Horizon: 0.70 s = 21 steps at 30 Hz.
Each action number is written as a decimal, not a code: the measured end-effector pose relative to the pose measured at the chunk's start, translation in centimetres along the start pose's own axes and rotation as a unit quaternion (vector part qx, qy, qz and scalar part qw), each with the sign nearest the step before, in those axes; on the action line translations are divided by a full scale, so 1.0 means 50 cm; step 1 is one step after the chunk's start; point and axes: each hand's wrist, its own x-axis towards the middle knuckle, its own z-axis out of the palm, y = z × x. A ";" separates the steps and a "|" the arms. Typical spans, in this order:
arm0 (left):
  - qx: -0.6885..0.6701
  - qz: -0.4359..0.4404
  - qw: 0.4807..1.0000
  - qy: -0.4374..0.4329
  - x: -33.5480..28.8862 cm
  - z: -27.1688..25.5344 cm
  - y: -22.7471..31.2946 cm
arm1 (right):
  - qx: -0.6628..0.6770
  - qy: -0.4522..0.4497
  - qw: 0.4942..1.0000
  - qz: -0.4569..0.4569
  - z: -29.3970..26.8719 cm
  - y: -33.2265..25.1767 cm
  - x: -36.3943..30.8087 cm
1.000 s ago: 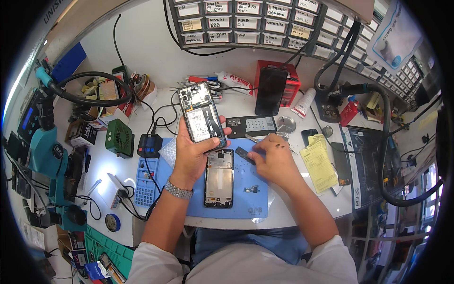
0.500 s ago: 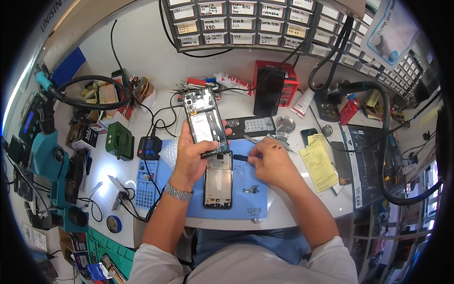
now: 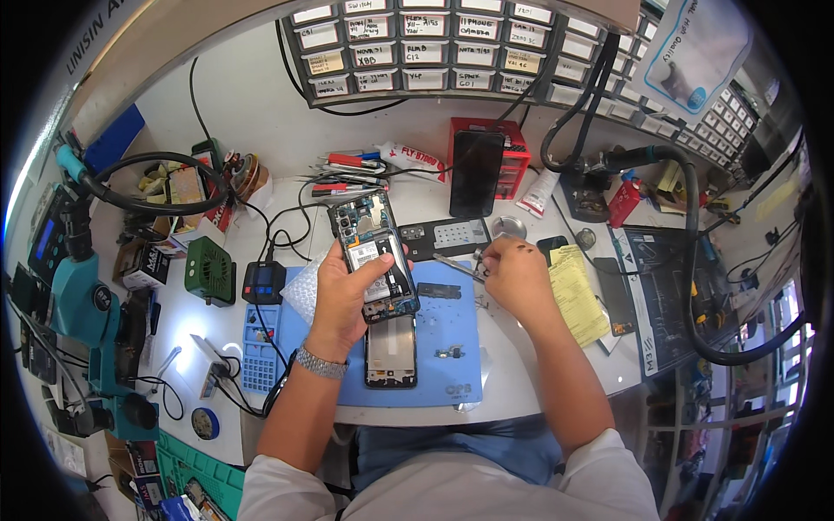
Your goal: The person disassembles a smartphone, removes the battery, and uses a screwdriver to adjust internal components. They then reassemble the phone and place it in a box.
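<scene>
My left hand (image 3: 340,291) grips an opened phone (image 3: 372,247) from below and the side, thumb across its battery; circuit board and battery face up. Partly under it, a bare phone frame (image 3: 390,352) lies on the blue mat (image 3: 447,347). To the right, my right hand (image 3: 514,273) has thumb and fingers pinched together at slim silver metal tools (image 3: 457,267); what exactly they hold is too small to tell. On the mat lie a black strip-shaped part (image 3: 439,291) and a small circuit piece (image 3: 450,352). A dark phone back panel (image 3: 443,236) rests beyond the mat.
A black phone (image 3: 476,174) leans on a red drawer box (image 3: 512,165) behind. Round metal dish (image 3: 509,227), yellow papers (image 3: 577,291) and a dark tool mat (image 3: 673,295) are right. A green fan-like box (image 3: 209,271) and teal microscope (image 3: 95,304) stand left; cables cross the bench.
My right hand has let go of the black strip-shaped part, now flat on the mat, and moved up to the metal tools. My left hand has lowered the opened phone over the frame.
</scene>
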 end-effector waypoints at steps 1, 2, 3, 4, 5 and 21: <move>-0.002 0.003 1.000 -0.003 0.001 -0.001 -0.001 | 0.001 -0.044 0.999 0.032 -0.011 0.004 0.005; -0.005 0.006 1.000 -0.007 0.001 -0.003 -0.002 | -0.010 -0.072 0.997 0.037 -0.018 0.004 0.009; -0.010 0.011 1.000 -0.017 0.000 -0.004 -0.002 | -0.010 -0.101 0.994 0.038 -0.022 0.002 0.011; -0.013 0.008 1.000 -0.010 0.000 -0.005 -0.004 | -0.009 -0.135 0.989 0.052 -0.027 0.000 0.010; -0.019 0.009 1.000 -0.010 0.000 -0.004 -0.005 | 0.000 -0.163 0.985 0.055 -0.028 -0.003 0.009; 0.032 0.042 0.999 0.014 0.003 -0.002 -0.024 | 0.568 0.091 0.815 -0.069 0.031 -0.054 -0.011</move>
